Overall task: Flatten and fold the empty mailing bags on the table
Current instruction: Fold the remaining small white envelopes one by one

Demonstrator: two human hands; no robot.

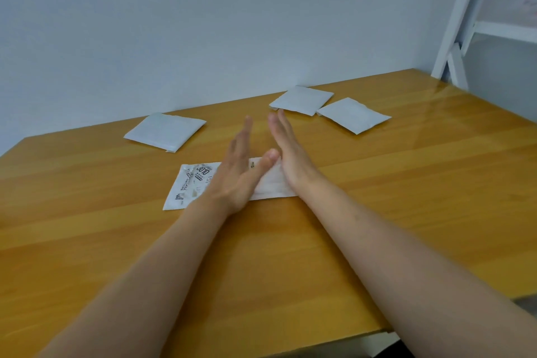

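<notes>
Printed mailing bag (191,184) lying flat on the wooden desk (377,183), near the middle, black lettering showing on its left part; right part plain white and partly covered by both hands. Left hand (238,174) laid over the middle of the bag, fingers (245,131) straight and close together, reaching past the bag's far edge, thumb stretched out to the right; nothing gripped. Right hand (287,151) set on its edge over the right part of the bag, fingers straight and together, pointing away toward the wall; nothing gripped; whether its heel presses the bag or only touches it, cannot tell. Hands just beside each other, left thumb tip touching or nearly touching the right palm. Both forearms bare, coming in from the near edge of the desk.

Further back, three folded white bags: one (165,132) to the left, well apart from the hands; two to the right, rear one (302,100) and front one (353,115), corners touching or nearly so. Pale wall (203,23) behind the desk; white frame (459,26) standing at the far right.
</notes>
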